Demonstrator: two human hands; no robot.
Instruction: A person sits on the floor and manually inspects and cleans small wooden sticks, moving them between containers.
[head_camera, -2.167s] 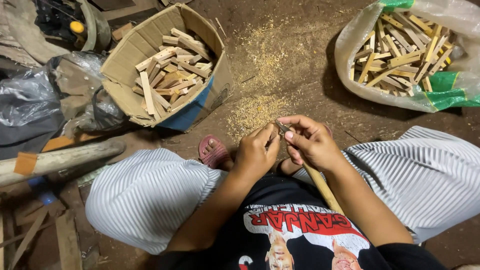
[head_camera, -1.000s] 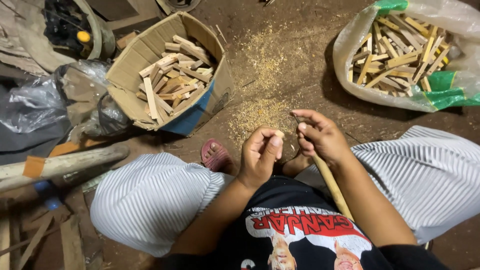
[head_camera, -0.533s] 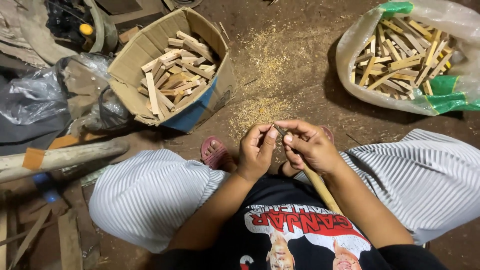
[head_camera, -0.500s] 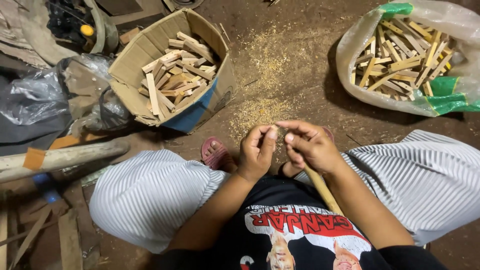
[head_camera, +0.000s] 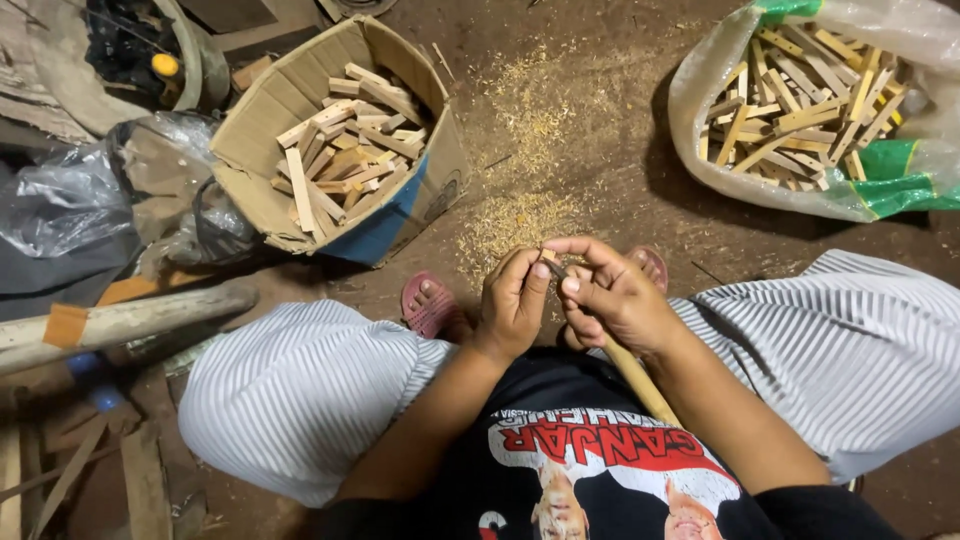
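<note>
An open brown cardboard box (head_camera: 340, 140) with a blue patch on one side lies tilted on the dirt floor at upper left, full of short wood pieces. At upper right sits a clear plastic sack (head_camera: 800, 100) with green printed bands, also holding wood pieces. Crumpled clear plastic bags (head_camera: 70, 200) lie at far left.

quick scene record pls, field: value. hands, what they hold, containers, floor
left hand: pinches a small wooden piece at the fingertips
right hand: grips a knife with a long pale wooden handle, tip at the piece
cardboard box: person's front left, open, holds short wooden sticks
plastic sack: front right, open, holds similar sticks
floor: dirt, pale wood shavings between box and hands
feet: reddish sandals under the hands
posture: seated, striped trousers, knees apart
</note>
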